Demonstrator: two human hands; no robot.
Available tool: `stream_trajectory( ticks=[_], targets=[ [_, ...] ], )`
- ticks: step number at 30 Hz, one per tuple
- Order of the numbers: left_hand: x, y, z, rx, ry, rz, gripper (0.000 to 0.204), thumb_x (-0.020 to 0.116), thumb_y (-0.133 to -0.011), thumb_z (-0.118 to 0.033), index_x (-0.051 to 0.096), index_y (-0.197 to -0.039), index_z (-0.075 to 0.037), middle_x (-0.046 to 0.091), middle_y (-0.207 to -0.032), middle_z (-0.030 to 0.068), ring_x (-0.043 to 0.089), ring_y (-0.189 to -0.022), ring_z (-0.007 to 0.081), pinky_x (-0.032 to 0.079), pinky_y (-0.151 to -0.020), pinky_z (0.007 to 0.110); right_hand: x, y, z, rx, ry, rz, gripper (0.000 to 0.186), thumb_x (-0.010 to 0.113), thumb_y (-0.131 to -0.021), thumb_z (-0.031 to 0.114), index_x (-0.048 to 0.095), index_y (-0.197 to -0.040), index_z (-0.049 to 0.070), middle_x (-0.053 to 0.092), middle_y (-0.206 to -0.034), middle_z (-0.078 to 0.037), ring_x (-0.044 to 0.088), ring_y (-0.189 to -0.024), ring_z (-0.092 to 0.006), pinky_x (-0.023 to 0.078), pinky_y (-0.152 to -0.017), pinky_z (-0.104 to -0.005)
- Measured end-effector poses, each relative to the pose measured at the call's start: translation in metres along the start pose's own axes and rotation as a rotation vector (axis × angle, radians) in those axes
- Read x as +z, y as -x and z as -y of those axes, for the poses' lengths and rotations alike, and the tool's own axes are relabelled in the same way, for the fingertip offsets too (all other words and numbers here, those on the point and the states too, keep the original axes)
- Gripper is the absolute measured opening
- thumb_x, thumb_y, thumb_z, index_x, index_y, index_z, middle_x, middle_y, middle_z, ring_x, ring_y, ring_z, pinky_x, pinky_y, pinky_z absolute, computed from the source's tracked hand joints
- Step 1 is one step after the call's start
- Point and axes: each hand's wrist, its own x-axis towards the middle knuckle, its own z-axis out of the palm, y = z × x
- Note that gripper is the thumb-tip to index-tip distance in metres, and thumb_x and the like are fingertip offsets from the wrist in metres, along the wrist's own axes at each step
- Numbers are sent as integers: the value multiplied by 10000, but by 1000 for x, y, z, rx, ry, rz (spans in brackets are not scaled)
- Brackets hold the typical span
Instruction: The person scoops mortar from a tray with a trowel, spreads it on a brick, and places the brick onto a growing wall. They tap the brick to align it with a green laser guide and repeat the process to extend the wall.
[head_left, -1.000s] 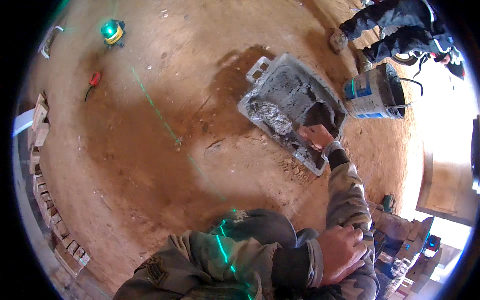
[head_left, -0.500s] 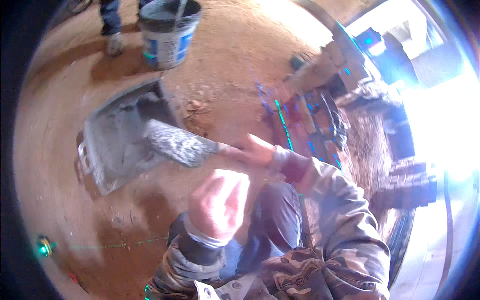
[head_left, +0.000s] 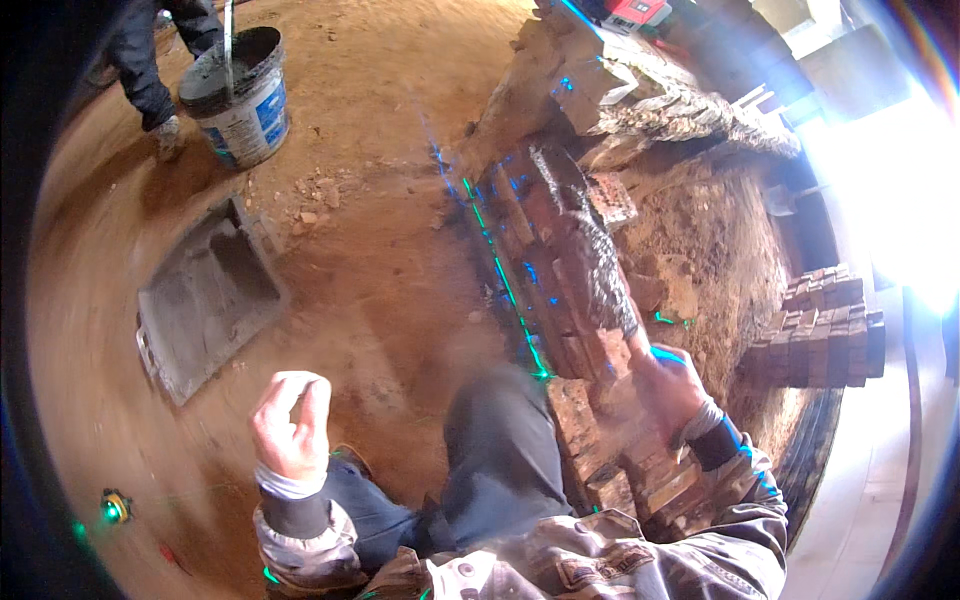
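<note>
My right hand [head_left: 668, 385] is closed round the handle of a trowel [head_left: 602, 265], its blade coated in wet grey mortar. The blade points away from me, low over the course of bricks [head_left: 572, 408] on my right; whether it touches them I cannot tell. A strip of grey mortar [head_left: 558, 178] runs on from the blade's far end. My left hand [head_left: 292, 425] hangs over the ground near my left knee, fingers curled in, with nothing seen in it. To the left on the ground lies a grey mortar tub [head_left: 148, 355].
A mortar bucket [head_left: 245, 130] with a stick upright in it stands far left, beside another person's legs [head_left: 140, 60]. Stacked bricks [head_left: 815, 340] stand at the right. A green light device [head_left: 115, 507] sits lower left. A green laser line [head_left: 505, 285] runs along the bricks.
My right hand has swung the loaded trowel from beside the tub to over the bricks on the right. My left hand sits further left, still curled. The view has turned right.
</note>
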Motion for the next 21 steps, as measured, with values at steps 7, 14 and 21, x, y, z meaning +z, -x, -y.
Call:
stream_trajectory(
  ticks=[7, 14, 21],
  targets=[
    [6, 48, -35, -202, -61, -116, 184, 666, -953, -182, 666, -933, 1, 681, -859, 121, 673, -790, 229, 520, -734, 327, -41, -144, 30, -494, -162, 29, 179, 626, -979, 159, 670, -1048, -1, 534, -688, 55, 483, -563, -45, 400, -488, -225],
    [-10, 100, -42, -312, -149, -219, 222, 672, -969, -225, 674, -954, -4, 677, -804, 60, 629, -726, 130, 506, -670, 284, -104, -151, 2, -826, 436, -146, 385, 600, -1002, 135, 592, -1361, -2, 703, -1068, -15, 616, -863, -58, 519, -713, -223],
    [-22, 116, -50, -363, -116, -290, 238, 688, -965, -240, 669, -976, -3, 671, -776, 61, 620, -735, 101, 498, -679, 269, -93, -211, 47, -906, 640, -126, 358, 626, -958, 115, 642, -1311, 55, 720, -1111, -189, 667, -957, -168, 531, -822, -324]
  ],
)
